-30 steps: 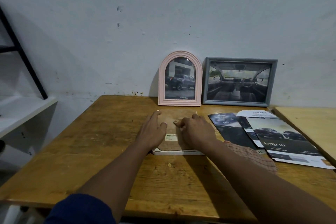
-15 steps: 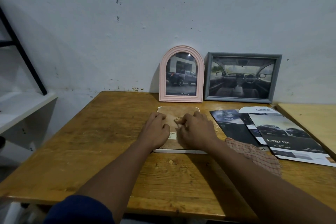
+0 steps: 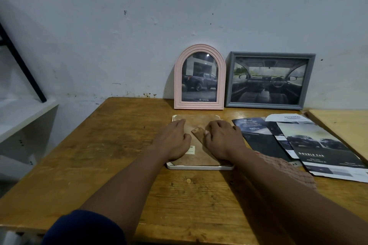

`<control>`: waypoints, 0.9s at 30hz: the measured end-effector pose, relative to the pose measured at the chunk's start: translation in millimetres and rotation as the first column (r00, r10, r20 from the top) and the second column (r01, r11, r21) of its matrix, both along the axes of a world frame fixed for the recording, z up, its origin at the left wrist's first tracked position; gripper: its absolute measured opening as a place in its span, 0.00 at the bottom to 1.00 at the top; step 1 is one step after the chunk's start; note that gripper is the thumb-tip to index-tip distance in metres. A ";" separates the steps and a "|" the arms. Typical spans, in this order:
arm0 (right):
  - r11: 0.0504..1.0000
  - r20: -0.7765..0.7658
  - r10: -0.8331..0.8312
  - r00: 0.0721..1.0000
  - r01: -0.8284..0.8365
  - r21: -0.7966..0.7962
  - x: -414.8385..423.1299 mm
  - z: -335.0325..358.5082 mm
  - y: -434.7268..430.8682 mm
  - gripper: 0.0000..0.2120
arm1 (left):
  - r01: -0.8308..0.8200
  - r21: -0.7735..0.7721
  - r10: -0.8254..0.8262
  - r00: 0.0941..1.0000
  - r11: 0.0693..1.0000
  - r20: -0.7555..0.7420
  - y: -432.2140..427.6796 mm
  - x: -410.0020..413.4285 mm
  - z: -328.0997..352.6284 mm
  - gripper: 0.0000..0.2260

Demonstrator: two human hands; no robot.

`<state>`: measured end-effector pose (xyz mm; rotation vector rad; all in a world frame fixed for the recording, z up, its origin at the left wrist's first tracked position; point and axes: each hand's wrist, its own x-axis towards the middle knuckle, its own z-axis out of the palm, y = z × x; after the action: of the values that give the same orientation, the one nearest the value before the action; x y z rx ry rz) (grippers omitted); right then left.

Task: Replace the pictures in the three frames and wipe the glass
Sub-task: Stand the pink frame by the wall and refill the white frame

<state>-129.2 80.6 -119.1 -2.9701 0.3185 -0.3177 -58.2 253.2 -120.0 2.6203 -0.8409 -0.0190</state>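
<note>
On the middle of the wooden table, a white frame lies face down, so that its brown backing board looks up. Both hands rest on this board. The left hand covers the 9 o'clock side. Its fingers are nearly straight and loose, they lie flat on the board and point toward the corner at 11 o'clock, and the thumb reaches toward the centre. The right hand covers the 3 o'clock side. Its fingers are bent at the knuckles and the tips press down on the board. I cannot tell if they grasp something under them. Between the two hands lies the stand leg, a narrow flat strip of the same brown board with a rounded end, placed diagonally, and the right thumb is just beside it.

The frame is rectangular with rounded corners and a smooth rim. The board looks matte and a little spotted, and it carries a small pale label near the left thumb. The table has rough, scratched grain.

At 12 o'clock from the white frame, a pink arched frame with a ridged edge leans on the wall, and a grey rectangular frame stands at 1 o'clock. Glossy car brochures lie at 3 o'clock, and a netted cloth lies partly under the right forearm.
</note>
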 end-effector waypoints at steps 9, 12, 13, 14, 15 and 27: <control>0.999 0.005 0.023 1.000 -0.024 0.036 24.3 1.9 -14.1 0.24 | -0.045 0.022 0.043 0.994 0.999 0.098 -4.6 1.7 2.0 0.26; 0.996 -0.016 0.027 1.000 -0.026 0.090 26.5 -4.0 -16.7 0.23 | -0.032 -0.022 0.033 0.997 0.999 0.068 -3.7 5.9 -1.9 0.26; 0.996 -0.011 0.024 1.000 -0.023 0.092 27.4 -3.8 -17.5 0.22 | -0.027 -0.029 0.028 0.998 0.999 0.055 -4.5 6.9 -2.3 0.26; 0.996 -0.004 0.023 1.000 -0.022 0.084 28.2 -2.8 -17.4 0.21 | -0.023 -0.030 0.025 0.999 0.999 0.045 -5.3 7.9 -2.5 0.26; 0.998 0.000 0.022 1.000 -0.022 0.066 29.3 -2.4 -17.1 0.21 | -0.020 -0.023 0.021 0.999 1.000 0.040 -6.1 8.6 -3.0 0.26; 0.992 0.145 -0.035 0.989 0.053 -0.118 -0.7 4.0 4.4 0.24 | -0.036 0.128 0.020 0.992 0.991 0.121 -6.7 0.5 0.2 0.28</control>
<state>-129.9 84.9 -115.1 -3.0399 0.3603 -0.5709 -57.7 246.5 -119.8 2.7788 -0.8698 0.0948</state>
